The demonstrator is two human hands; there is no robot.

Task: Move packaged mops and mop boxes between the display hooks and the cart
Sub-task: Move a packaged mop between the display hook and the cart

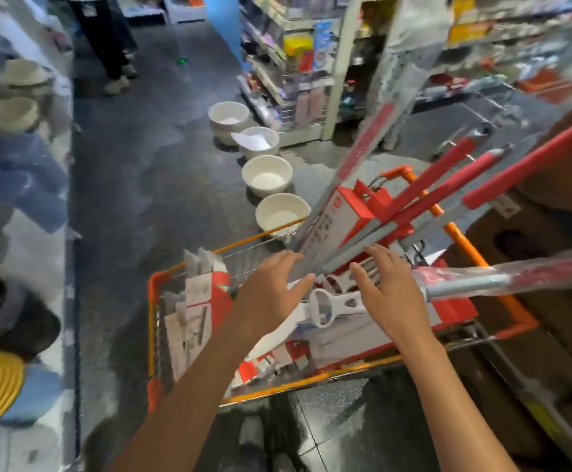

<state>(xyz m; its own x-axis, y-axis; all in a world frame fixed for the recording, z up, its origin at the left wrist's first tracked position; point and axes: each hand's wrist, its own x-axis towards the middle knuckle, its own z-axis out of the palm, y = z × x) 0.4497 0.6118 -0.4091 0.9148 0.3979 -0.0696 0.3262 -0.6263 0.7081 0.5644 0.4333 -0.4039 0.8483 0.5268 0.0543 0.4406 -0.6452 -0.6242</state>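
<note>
- The packaged mops (pixel 424 199) lie slanted across the cart, at centre right of the frame: grey shafts with red grips, their handle ends pointing to the upper right, some wrapped in clear plastic.
- Red-and-white mop boxes (pixel 337 221) sit under the shafts; more boxes (pixel 202 301) stand on edge at the left end of the cart.
- A white plastic mop part (pixel 328 306) lies on top of the load, between the two hands.
- The left hand (pixel 271 287) is spread, its fingertips at the lower end of the shafts; whether they touch is unclear.
- The right hand (pixel 385 289) is also spread, fingers relaxed, just over the same bundle, gripping nothing.
- The orange-framed wire cart (pixel 153 301) fills the lower centre.
- Four white bowls (pixel 267 175) line the dark floor above the cart.
</note>
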